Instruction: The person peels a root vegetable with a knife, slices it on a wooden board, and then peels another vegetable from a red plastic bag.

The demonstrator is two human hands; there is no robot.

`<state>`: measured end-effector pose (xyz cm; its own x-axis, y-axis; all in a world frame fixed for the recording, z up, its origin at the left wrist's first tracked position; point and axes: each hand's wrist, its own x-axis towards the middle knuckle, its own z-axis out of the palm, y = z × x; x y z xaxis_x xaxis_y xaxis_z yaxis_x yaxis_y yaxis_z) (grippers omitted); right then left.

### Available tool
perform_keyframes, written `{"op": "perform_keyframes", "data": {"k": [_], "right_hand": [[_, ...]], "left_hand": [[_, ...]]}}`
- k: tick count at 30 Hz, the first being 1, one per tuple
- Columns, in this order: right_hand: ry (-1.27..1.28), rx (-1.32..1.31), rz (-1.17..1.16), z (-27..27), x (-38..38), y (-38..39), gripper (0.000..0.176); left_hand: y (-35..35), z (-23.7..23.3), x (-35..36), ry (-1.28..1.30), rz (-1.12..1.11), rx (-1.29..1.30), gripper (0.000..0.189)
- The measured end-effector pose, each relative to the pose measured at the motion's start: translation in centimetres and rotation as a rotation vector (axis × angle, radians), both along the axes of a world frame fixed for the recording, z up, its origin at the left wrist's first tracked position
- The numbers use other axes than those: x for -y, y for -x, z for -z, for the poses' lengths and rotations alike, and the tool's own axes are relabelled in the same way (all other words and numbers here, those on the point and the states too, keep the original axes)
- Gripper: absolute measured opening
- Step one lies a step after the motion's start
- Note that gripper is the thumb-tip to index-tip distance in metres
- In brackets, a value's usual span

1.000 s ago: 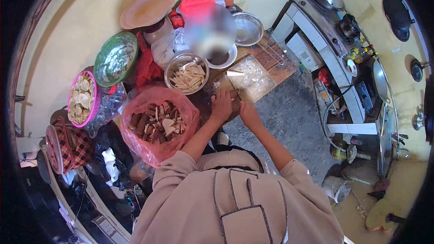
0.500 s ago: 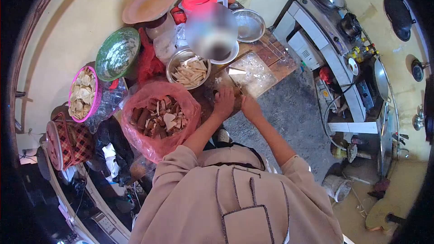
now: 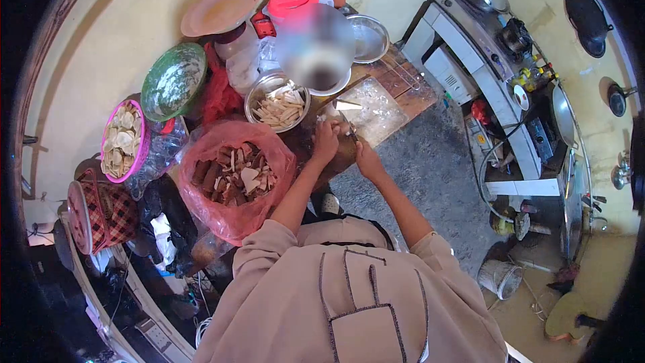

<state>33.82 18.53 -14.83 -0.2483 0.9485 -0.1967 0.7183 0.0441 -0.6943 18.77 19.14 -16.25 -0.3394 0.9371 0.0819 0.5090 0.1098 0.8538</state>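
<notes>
Surface point(image 3: 411, 94) before you carries a pink bag point(image 3: 228, 230), nearer you than the steel bowl point(image 3: 263, 81), and a pale board point(image 3: 379, 117) right of that bowl. Near-right of it, your left hand point(image 3: 326, 141) bends its fingers over a pale piece point(image 3: 334, 121); I cannot tell how firmly. Your right hand point(image 3: 368, 160) closes its fingers round a knife point(image 3: 349, 128). You seem mid-cutting; the next stroke likely calls for left fingertips clear of the blade.

No text, label, brand, number or sign is legible anywhere here.
</notes>
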Motion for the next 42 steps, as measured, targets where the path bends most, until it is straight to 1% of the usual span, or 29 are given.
{"op": "perform_keyframes", "data": {"k": [1,2,4,5,8,11,14,17,20,23,26,29,32,35,38,39,41,42], "right_hand": [[0.014,0.018,-0.01,0.3,-0.1,0.0,0.034],[0.028,0.034,-0.021,0.6,-0.2,0.0,0.034],[0.056,0.05,-0.004,-0.5,0.0,0.3,0.036],[0.072,0.059,0.001,-0.9,0.2,0.3,0.037],[-0.09,-0.107,0.005,1.3,-0.1,-0.6,0.041],[-0.223,-0.253,-0.025,1.3,0.0,-0.9,0.045],[-0.051,-0.208,0.041,-2.3,0.6,-0.8,0.044],[-0.061,-0.079,0.014,-3.8,0.2,-1.0,0.038],[-0.314,0.013,0.1,-3.4,-0.7,-0.5,0.033],[-0.366,0.036,-0.061,-4.2,-2.1,0.5,0.032],[-0.309,0.164,-0.085,-2.1,-3.6,0.9,0.033],[-0.356,0.039,-0.061,-2.8,-3.1,0.7,0.035],[-0.366,0.024,-0.058,-3.0,-2.8,1.1,0.035],[-0.399,-0.014,-0.13,-3.0,-2.9,1.7,0.031],[-0.398,-0.126,-0.066,-4.0,-2.1,2.8,0.027],[-0.341,-0.184,0.016,-5.3,-1.2,4.0,0.027],[-0.362,-0.238,0.005,-7.1,1.5,7.1,0.028],[-0.369,-0.266,0.0,-7.9,2.8,8.9,0.028]], "left_hand": [[0.1,-0.2,-0.4,-0.008,-0.048,0.08,0.024],[0.6,-0.5,-1.0,0.016,-0.109,0.219,0.025],[1.7,-0.7,-1.9,0.063,-0.233,0.5,0.03],[1.0,-5.3,-0.9,0.102,-0.233,0.466,0.036],[0.9,-2.2,-0.8,0.005,-0.195,0.298,0.036],[0.0,-3.2,1.6,-0.036,-0.042,0.913,0.037],[-0.1,0.8,3.1,-0.063,0.014,1.301,0.032],[-0.4,0.4,4.4,-0.053,-0.08,1.366,0.03],[-0.3,-0.8,4.9,-0.005,0.002,1.381,0.033],[-0.8,-3.2,5.5,-0.052,0.092,1.221,0.038],[-0.3,-4.7,6.3,-0.051,0.184,1.102,0.041],[0.5,-5.2,6.9,-0.087,0.226,1.07,0.044],[1.7,-7.2,8.2,-0.031,0.286,1.169,0.047],[4.0,-7.0,9.6,0.003,0.473,1.319,0.049],[7.1,-8.0,12.3,0.063,0.516,1.376,0.05],[8.1,-8.9,13.7,0.03,0.443,1.438,0.05],[10.1,-11.2,16.8,-0.034,0.293,1.562,0.05],[11.2,-11.8,17.7,-0.09,0.256,1.559,0.05]]}}
